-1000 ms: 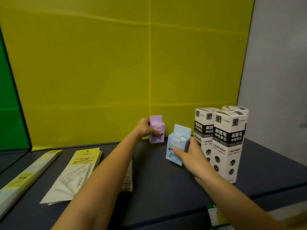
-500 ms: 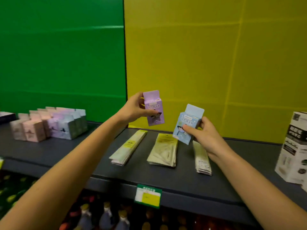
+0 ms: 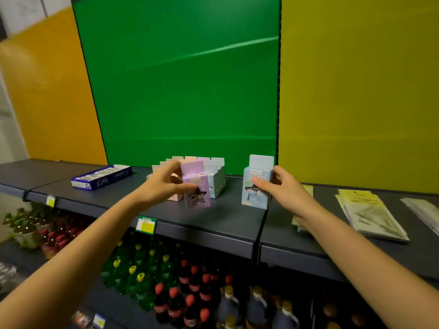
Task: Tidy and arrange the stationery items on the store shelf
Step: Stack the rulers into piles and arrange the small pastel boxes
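My left hand (image 3: 164, 184) grips a small purple box (image 3: 196, 186) just in front of a cluster of pastel pink, purple and blue boxes (image 3: 213, 172) standing on the dark shelf (image 3: 225, 222). My right hand (image 3: 282, 188) holds a small light-blue box (image 3: 257, 181) upright, to the right of that cluster, its bottom edge close to the shelf surface. Both boxes have a hang tab on top and a star-shaped window on the front. I cannot tell whether either box touches the shelf.
A blue-and-white flat box (image 3: 102, 179) lies on the shelf to the left. Flat plastic-wrapped packets (image 3: 370, 212) lie on the right. A green-yellow price tag (image 3: 146, 224) hangs on the shelf edge. Drink bottles (image 3: 180, 293) fill the lower shelf.
My view has swung left along the shelf. Both hands carried the purple and blue boxes leftward and down, from over the flat packets to beside the cluster of pastel boxes.
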A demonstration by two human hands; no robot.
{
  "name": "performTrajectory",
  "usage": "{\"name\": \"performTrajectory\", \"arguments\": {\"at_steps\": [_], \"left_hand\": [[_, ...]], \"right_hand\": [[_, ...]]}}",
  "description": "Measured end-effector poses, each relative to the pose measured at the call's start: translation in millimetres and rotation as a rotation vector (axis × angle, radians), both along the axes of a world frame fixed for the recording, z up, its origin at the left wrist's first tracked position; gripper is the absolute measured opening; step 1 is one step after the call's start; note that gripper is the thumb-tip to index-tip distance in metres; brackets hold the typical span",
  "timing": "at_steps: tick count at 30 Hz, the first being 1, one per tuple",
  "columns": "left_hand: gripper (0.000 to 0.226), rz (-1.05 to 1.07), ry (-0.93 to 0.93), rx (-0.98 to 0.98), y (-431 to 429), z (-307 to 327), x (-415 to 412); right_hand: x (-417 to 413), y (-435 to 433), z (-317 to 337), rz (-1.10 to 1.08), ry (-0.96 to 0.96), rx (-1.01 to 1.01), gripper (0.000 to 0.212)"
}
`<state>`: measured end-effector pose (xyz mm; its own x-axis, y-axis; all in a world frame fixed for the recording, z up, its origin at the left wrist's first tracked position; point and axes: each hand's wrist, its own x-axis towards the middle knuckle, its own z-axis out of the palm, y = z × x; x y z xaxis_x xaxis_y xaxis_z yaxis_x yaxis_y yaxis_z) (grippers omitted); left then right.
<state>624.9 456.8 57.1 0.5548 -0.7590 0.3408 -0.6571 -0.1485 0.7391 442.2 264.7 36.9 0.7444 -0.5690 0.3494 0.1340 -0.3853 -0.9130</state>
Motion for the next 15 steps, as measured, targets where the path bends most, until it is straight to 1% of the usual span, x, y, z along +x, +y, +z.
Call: {"name": "performTrajectory", "arguments": {"at_steps": [3,7,9,12,15], "left_hand": [[0.044,0.006,-0.032,0.002,16.8,-5.4,20.4],[0.042,-0.009,-0.13,0.022,17.5,-11.7,41.4],[0.04,-0.016,-0.177,0.019,10.5,-16.7,50.3],[0.04,-0.035,-0.221,0.026,-2.4,-26.8,62.7],[0.043,-0.058,-0.29,0.091,-13.1,-34.8,77.7]], "right_hand": [[32.0,16.2,-5.6,0.003,0.077,-0.054,0.029],[64.9,27.5,-10.3,-0.03,0.17,-0.146,0.046],[78.8,28.3,-14.0,-0.035,0.219,-0.187,0.05],[97.2,25.8,-20.3,-0.04,0.301,-0.269,0.051],[111.5,22.1,-24.9,-0.014,0.347,-0.316,0.046]]}}
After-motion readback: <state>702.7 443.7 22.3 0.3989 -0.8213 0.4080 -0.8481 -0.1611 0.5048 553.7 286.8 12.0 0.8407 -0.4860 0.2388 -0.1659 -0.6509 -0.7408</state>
